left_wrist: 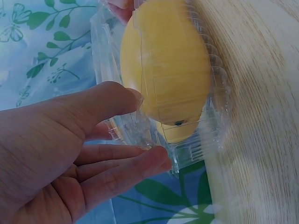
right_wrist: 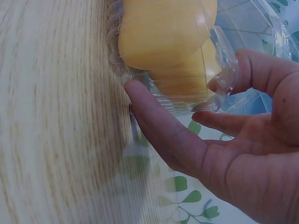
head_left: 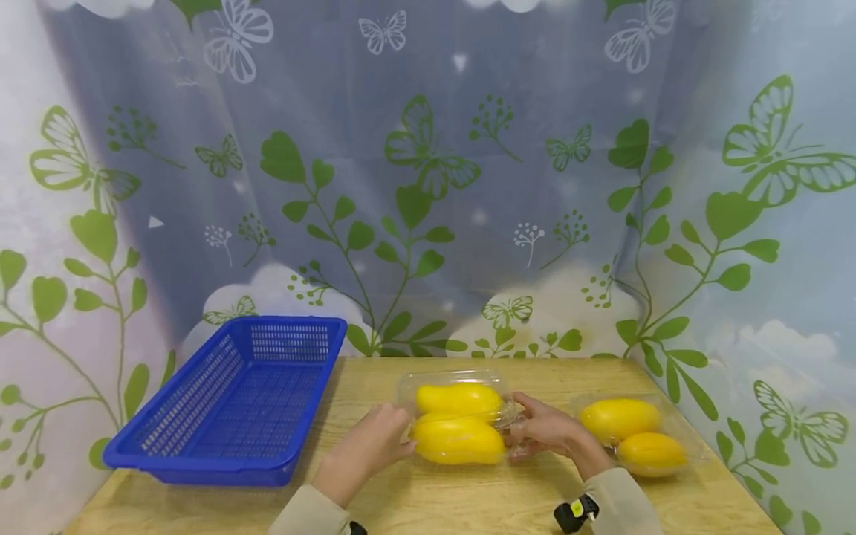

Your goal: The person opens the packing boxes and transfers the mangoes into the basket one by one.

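Hanging at the far left, a pale stretch of curtain [head_left: 80,297] printed with green leaves and butterflies meets the darker grey-blue cloth that backs the wooden table [head_left: 468,501]. Over the table's left side sits a blue slatted basket [head_left: 247,409], its long side slanting away toward the cloth. To its right the left hand [head_left: 368,446], in a beige sleeve [head_left: 307,511], pinches one end of a clear plastic container [head_left: 406,390] between thumb and fingers. This container stands near the middle of the light, grained tabletop, with two yellow fruits [head_left: 460,440] side by side inside. The right hand [head_left: 548,429] grips its other end, thumb and fingers around the plastic; a black device [head_left: 576,513] sits at that wrist. Farther right, just beside the forearm, a second clear container [head_left: 694,446] holds two more yellow fruits [head_left: 620,419]. Beyond the table's right edge, pale-blue printed cloth hangs.
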Action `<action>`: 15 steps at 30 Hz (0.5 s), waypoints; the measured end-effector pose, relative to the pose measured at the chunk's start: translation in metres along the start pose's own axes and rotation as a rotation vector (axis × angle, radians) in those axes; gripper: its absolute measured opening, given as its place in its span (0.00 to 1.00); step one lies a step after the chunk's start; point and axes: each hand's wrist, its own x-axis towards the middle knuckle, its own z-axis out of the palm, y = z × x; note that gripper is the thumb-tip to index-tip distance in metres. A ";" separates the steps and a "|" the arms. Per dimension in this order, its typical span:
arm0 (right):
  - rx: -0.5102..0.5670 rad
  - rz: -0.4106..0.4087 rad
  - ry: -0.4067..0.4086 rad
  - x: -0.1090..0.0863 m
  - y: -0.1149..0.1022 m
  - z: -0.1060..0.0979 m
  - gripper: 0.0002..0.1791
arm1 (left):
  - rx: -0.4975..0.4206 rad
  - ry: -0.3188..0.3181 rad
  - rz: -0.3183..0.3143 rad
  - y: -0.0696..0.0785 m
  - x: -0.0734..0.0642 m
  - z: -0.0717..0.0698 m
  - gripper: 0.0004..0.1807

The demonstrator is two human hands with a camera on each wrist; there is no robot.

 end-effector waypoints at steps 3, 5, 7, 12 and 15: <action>0.005 -0.002 -0.001 0.000 0.000 -0.001 0.47 | 0.003 -0.001 0.004 0.000 0.001 -0.001 0.11; 0.009 -0.003 -0.001 -0.001 -0.001 0.000 0.47 | 0.003 0.000 0.007 0.000 0.002 -0.001 0.11; 0.015 -0.001 -0.002 -0.001 -0.001 0.000 0.48 | 0.005 0.000 0.010 0.000 0.002 -0.001 0.11; 0.014 0.006 0.001 -0.001 -0.002 0.001 0.50 | -0.008 -0.015 0.005 0.000 0.001 -0.001 0.10; 0.012 0.022 0.013 -0.002 -0.003 0.002 0.51 | -0.008 -0.030 0.003 0.001 0.000 -0.001 0.10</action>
